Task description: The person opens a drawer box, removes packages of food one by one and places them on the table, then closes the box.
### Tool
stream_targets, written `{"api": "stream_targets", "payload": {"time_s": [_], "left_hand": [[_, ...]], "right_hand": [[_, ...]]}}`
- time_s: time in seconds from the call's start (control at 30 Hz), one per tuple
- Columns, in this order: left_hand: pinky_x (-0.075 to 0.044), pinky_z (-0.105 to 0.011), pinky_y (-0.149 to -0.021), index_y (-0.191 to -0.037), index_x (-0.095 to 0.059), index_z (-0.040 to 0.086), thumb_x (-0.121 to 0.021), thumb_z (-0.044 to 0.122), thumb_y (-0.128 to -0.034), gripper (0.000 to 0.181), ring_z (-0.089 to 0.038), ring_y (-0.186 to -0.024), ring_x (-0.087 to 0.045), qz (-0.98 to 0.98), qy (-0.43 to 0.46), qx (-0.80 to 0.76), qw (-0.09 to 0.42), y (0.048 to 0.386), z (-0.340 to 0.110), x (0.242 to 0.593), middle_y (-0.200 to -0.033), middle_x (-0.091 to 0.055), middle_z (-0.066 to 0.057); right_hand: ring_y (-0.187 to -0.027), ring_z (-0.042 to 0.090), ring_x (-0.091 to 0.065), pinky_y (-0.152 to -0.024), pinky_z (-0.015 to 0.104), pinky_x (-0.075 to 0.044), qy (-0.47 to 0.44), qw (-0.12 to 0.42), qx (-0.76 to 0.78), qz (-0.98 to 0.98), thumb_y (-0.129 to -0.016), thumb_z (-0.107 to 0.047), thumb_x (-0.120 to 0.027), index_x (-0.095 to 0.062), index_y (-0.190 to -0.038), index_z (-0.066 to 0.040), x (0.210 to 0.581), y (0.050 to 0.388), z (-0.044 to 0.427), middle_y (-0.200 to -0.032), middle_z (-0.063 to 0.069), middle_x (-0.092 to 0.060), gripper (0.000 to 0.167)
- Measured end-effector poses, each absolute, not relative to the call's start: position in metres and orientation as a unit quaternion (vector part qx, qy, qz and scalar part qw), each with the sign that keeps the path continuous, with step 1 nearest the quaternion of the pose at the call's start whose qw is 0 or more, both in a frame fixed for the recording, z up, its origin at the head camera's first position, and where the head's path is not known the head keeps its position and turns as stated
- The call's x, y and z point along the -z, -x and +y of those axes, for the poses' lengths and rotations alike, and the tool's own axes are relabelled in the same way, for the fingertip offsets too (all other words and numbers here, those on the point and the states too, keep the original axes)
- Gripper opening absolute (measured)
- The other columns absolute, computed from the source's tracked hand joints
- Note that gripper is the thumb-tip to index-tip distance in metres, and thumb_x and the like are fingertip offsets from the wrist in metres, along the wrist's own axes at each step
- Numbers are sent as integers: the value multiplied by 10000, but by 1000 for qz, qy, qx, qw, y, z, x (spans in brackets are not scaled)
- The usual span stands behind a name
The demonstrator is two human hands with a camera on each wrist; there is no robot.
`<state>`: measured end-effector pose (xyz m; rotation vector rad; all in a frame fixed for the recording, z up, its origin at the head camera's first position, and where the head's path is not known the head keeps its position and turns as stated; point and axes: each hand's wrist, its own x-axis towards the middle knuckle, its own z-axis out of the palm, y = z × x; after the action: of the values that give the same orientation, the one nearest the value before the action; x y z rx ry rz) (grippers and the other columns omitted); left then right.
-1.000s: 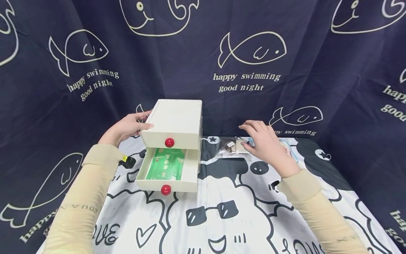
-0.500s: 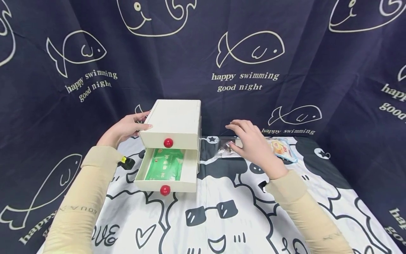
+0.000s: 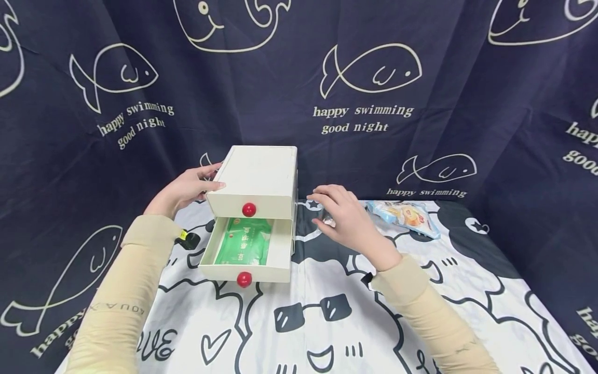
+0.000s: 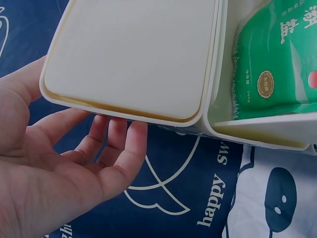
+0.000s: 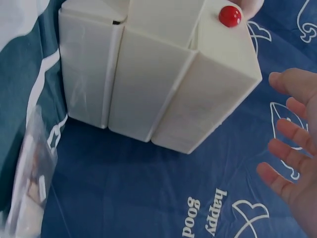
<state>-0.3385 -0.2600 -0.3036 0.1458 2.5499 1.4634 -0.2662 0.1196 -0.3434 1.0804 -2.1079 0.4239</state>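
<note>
A white unit of stacked drawers (image 3: 259, 171) stands at the back of the table. Its middle drawer (image 3: 280, 244) is pulled out, and a green packet of salt (image 3: 245, 241) lies inside. My left hand (image 3: 182, 189) rests against the unit's left side, thumb at the top edge and fingertips touching the wall (image 4: 124, 44). Right of the unit, my right hand (image 3: 343, 218) hovers with nothing in it. Its fingers are spread and apart from the unit in the right wrist view. A clear plastic bag (image 5: 32, 183) lies near it, mostly hidden by that hand in the head view.
A blue-and-white snack bag (image 3: 406, 215) lies at the back right of the table. The table wears a black-and-white cartoon cloth (image 3: 308, 291). A dark blue curtain (image 3: 261, 104) with fish drawings hangs close behind the unit.
My right hand has moved left, from over the bags toward the drawer unit, uncovering the snack bag. My left hand, the unit and the pulled-out drawer stay as they were.
</note>
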Motion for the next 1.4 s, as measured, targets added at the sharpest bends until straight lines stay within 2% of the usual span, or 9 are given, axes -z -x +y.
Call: {"api": "stream_targets", "payload": {"time_s": [0.13, 0.37, 0.47, 0.8, 1.0, 1.4], "left_hand": [[-405, -269, -679, -1482, -325, 222, -702, 255, -859, 729, -176, -859, -485, 863, -47, -494, 98, 338, -260, 304, -1351, -330, -117], [-409, -319, -774, -1492, -298, 233, -696, 257, -863, 745, -246, -1060, -436, 863, -45, -493, 104, 333, -261, 304, -1407, -300, -147], [-406, -311, -743, -1492, -297, 223, -688, 234, -870, 735, -224, -1002, -455, 862, -44, -495, 105, 329, -260, 301, -1407, -298, -151], [-399, -269, -679, -1488, -307, 234, -693, 248, -866, 732, -178, -889, -473, 860, -48, -497, 101, 334, -261, 305, -1383, -314, -137], [-381, -259, -632, -1490, -303, 236, -684, 242, -873, 726, -153, -783, -485, 860, -49, -498, 99, 333, -261, 303, -1333, -353, -104], [-397, -280, -657, -1488, -309, 232, -683, 236, -874, 719, -143, -780, -487, 859, -51, -500, 102, 334, -260, 301, -1322, -362, -96]], "right_hand": [[-1120, 265, -513, -837, 435, -441, -437, 356, -164, -810, -777, -203, -747, -592, -1204, -117, 347, 265, 111, -1222, 82, -549, 462], [-1168, 241, -496, -947, 399, -418, -473, 332, -168, -799, -784, -183, -763, -590, -1194, -122, 348, 261, 96, -1225, 64, -548, 450], [-1178, 230, -491, -978, 379, -405, -488, 323, -166, -794, -780, -179, -772, -588, -1199, -124, 349, 261, 89, -1226, 58, -549, 461], [-1166, 180, -476, -946, 347, -407, -512, 301, -162, -788, -779, -204, -778, -592, -1191, -148, 354, 261, 75, -1223, 40, -544, 456], [-1184, 191, -475, -1019, 329, -373, -530, 280, -160, -784, -775, -232, -784, -576, -1210, -142, 354, 261, 69, -1229, 44, -542, 490], [-1210, 199, -472, -1036, 342, -368, -552, 240, -121, -789, -760, -339, -785, -570, -1236, -156, 356, 262, 55, -1273, 46, -531, 553]]}}
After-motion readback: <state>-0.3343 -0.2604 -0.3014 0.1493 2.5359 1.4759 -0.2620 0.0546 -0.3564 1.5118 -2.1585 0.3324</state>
